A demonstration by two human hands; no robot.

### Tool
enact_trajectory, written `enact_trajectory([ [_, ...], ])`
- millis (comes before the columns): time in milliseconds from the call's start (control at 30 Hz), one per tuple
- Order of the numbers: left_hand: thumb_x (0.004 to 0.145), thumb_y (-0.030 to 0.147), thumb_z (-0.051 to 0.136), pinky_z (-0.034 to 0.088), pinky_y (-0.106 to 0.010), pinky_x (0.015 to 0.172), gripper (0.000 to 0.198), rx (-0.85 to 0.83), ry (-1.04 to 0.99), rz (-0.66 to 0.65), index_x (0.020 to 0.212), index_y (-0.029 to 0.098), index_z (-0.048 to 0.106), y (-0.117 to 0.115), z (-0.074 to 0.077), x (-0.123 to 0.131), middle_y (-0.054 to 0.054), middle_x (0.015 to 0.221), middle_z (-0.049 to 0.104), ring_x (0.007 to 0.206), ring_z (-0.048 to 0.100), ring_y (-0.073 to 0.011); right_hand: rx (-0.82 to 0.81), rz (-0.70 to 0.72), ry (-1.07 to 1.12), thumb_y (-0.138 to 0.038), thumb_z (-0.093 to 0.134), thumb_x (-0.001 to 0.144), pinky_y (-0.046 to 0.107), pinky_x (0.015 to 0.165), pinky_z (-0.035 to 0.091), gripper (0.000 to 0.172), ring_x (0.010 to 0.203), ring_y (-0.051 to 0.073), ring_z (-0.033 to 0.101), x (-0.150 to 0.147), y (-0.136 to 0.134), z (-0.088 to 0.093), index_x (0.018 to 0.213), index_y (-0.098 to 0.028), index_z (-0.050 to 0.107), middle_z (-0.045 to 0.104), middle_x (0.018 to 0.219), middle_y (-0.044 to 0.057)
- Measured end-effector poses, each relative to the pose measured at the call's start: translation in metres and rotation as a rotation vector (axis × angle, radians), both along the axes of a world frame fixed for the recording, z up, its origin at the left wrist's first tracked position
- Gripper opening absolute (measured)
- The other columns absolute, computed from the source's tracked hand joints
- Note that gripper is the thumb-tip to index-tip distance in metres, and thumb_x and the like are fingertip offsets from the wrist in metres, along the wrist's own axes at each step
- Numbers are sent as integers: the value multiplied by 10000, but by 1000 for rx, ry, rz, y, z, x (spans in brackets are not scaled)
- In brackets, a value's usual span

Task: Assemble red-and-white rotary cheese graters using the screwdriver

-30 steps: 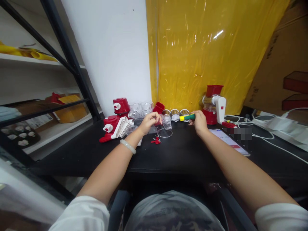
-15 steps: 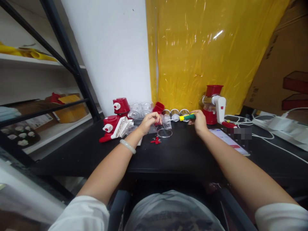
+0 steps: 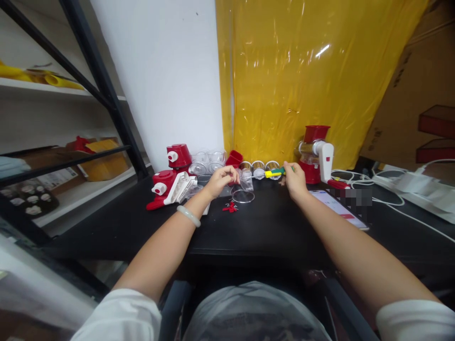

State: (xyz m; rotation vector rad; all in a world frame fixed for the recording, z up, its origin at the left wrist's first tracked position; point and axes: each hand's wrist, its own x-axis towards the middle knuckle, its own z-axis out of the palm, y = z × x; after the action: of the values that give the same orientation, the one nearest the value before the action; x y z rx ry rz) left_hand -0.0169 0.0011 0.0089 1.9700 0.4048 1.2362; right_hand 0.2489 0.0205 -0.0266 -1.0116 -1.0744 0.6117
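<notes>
My right hand (image 3: 294,180) is closed round the green and yellow handle of a screwdriver (image 3: 273,174). Its thin shaft points left, towards the fingertips of my left hand (image 3: 223,181). Those fingers are pinched together near the tip, and whatever they hold is too small and too hidden to make out. Below the two hands, a clear round ring (image 3: 243,195) rests on the black table. Beside it lies a little pile of small red parts (image 3: 231,207) with thin metallic bits that look like screws.
Red bases (image 3: 178,156), a white crank handle (image 3: 179,187), clear plastic pieces (image 3: 208,161) and metal drums (image 3: 258,169) stand along the back of the black table (image 3: 249,234). At right are an assembled rotary grater (image 3: 313,156), a phone (image 3: 337,208) and white cables (image 3: 387,182).
My right hand has turned slightly on the screwdriver handle, its fingers placed differently. The left hand stays almost where it was.
</notes>
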Motion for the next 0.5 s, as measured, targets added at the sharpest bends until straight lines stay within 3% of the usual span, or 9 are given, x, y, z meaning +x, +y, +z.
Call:
enact_trajectory([
  [133, 729, 248, 619, 447, -290, 680, 114, -1, 38, 42, 684, 154, 572, -5, 3, 1, -23, 669, 631, 675, 582, -152, -26, 0, 7, -556, 559, 829, 220, 372, 420, 345, 356, 100, 474, 0, -1, 1, 757, -222, 506, 462, 458, -80],
  [367, 727, 232, 637, 455, -270, 666, 99, 3, 80, 89, 689, 155, 589, -7, 5, 1, -7, 659, 625, 651, 575, -134, -45, 70, 106, -336, 481, 804, 226, 360, 398, 131, 380, 103, 480, -3, -6, 6, 802, -219, 539, 526, 545, -57],
  [500, 727, 233, 637, 461, -270, 667, 96, -4, 83, 85, 700, 155, 588, -7, 5, 1, -4, 666, 626, 655, 580, -134, -49, 68, 133, -313, 497, 761, 220, 358, 399, 117, 414, 98, 491, -3, -7, 8, 791, -213, 550, 523, 590, -52],
])
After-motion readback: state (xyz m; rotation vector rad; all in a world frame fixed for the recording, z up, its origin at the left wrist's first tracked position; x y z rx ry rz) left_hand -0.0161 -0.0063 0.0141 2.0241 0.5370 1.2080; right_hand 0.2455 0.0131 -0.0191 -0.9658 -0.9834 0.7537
